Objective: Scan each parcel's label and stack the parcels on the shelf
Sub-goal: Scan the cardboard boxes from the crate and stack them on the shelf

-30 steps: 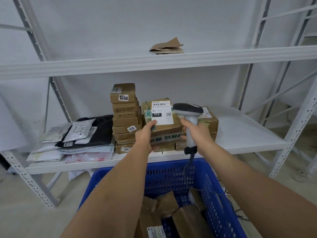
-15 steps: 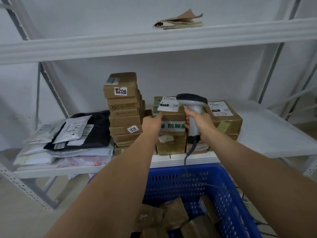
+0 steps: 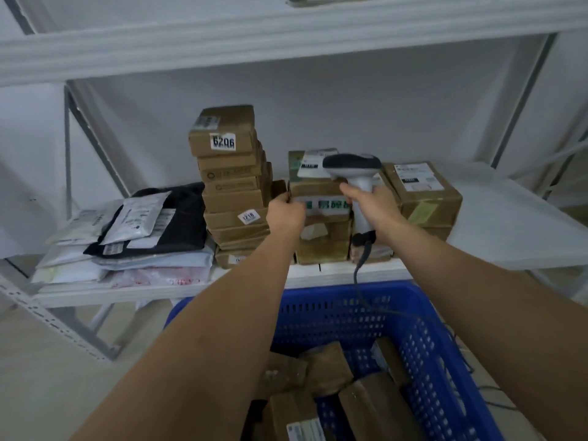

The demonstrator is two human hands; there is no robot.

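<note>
I'm setting this box (image 3: 318, 192) on the middle pile on the shelf (image 3: 509, 249). My left hand (image 3: 284, 211) grips its left edge; my right hand (image 3: 372, 208) is wrapped around the scanner (image 3: 353, 167). Next I should let go and reach into the blue crate (image 3: 445, 361). The box is brown cardboard, white label on top, seemingly level, though the scanner hides part.

The left hand (image 3: 284, 214) and right hand (image 3: 374, 208) flank a parcel (image 3: 319, 189) atop a short stack on the shelf (image 3: 509, 237). Left of the left hand stands a taller stack of boxes (image 3: 230, 186) — beyond it, a pile of mailers (image 3: 133, 243). Right of the right hand sits another box (image 3: 424, 194). Below both — a crate (image 3: 445, 345) holding parcels.
</note>
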